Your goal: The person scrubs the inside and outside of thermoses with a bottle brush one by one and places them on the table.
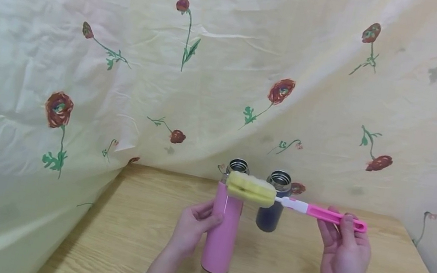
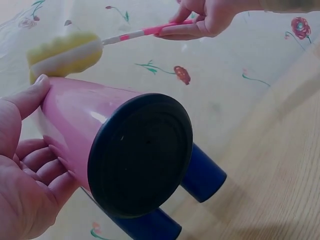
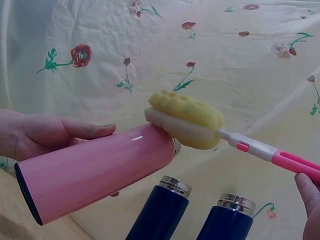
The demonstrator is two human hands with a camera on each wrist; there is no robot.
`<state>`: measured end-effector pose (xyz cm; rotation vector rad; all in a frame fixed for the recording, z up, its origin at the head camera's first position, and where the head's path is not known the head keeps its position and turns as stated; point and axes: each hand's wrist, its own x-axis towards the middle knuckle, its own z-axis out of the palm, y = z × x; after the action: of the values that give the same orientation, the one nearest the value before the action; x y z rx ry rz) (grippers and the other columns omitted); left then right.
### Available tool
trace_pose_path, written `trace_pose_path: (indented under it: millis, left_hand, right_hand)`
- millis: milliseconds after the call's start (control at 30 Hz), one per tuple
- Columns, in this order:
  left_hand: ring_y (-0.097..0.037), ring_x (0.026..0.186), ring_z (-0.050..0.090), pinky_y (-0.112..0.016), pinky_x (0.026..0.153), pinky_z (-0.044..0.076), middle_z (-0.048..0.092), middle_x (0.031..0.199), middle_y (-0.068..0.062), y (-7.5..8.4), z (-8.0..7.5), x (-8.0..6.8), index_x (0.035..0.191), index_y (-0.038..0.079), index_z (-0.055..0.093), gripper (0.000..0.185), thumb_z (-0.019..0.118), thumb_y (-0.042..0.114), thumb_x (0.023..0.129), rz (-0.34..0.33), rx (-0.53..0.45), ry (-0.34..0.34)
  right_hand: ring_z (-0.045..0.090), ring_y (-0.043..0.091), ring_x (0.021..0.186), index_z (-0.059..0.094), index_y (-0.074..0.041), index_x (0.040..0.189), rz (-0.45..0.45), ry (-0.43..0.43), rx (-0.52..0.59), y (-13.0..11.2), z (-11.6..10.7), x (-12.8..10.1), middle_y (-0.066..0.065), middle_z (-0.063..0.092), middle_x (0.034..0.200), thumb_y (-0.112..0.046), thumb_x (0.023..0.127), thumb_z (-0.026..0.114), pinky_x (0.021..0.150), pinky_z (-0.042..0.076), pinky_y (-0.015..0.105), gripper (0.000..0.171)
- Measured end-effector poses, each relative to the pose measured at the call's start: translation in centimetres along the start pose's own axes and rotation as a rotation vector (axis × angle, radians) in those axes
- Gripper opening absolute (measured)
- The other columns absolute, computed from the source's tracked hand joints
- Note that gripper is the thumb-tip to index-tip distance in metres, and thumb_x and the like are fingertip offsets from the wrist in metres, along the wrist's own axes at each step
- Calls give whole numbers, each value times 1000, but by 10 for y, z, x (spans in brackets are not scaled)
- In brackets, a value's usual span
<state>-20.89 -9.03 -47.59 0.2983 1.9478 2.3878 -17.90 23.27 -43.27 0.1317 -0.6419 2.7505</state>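
My left hand (image 1: 190,230) grips a pink vacuum flask (image 1: 221,237) around its side, holding it raised and tilted, its black base (image 2: 142,157) facing the left wrist camera. Between the thumb and fingers of my right hand (image 1: 346,261) is the pink handle (image 1: 324,214) of a bottle brush. The brush's yellow and white sponge head (image 3: 187,120) lies crosswise at the flask's top end, outside it. Whether the sponge touches the metal rim (image 3: 177,146) I cannot tell. Most of the flask's mouth is hidden behind the sponge.
Two dark blue flasks without lids stand behind the pink one on the wooden table (image 1: 140,230): one flask (image 3: 157,212) is mostly covered by it in the head view, the other flask (image 1: 269,217) is to its right. A flowered cloth (image 1: 219,83) hangs behind the table.
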Motion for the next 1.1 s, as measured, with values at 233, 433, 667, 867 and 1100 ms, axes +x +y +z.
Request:
trace_pose_path:
  millis: [233, 433, 667, 867, 1100]
  left_hand:
    - [-35, 125, 69, -41, 106, 57, 66, 141, -26, -1, 0, 2, 147, -9, 56, 58, 78, 14, 98, 1, -16, 11]
    - [-36, 127, 67, -41, 106, 57, 65, 142, -26, -2, -1, 2, 147, -10, 55, 60, 78, 15, 98, -2, -18, 16]
    - [-35, 125, 68, -40, 104, 58, 66, 141, -26, -3, -1, 2, 147, -10, 56, 58, 78, 14, 98, 6, -8, 12]
    - [-32, 122, 70, -37, 100, 60, 67, 138, -27, -5, 0, 2, 146, -12, 56, 58, 78, 13, 99, 10, -23, 9]
    - [-33, 122, 71, -37, 100, 60, 67, 138, -26, -4, -1, 2, 146, -11, 56, 59, 78, 18, 99, 8, -24, 7]
  right_hand:
    - [78, 30, 105, 58, 3, 114, -3, -6, -37, 2, 1, -1, 20, 77, 112, -8, 109, 57, 97, 58, 38, 12]
    - [78, 28, 105, 58, 3, 115, 7, 0, -60, 2, -2, -1, 18, 76, 112, -8, 110, 57, 98, 58, 36, 13]
    - [78, 29, 104, 59, 4, 113, 0, -5, -39, 3, -3, 0, 20, 76, 110, -7, 111, 54, 97, 58, 37, 12]
    - [79, 28, 101, 61, 3, 111, -2, 19, -47, 3, -2, -1, 18, 77, 109, -7, 110, 57, 96, 58, 37, 11]
    - [79, 28, 100, 59, 2, 111, 1, 11, -83, 3, -4, 0, 18, 77, 108, -6, 110, 57, 95, 59, 36, 9]
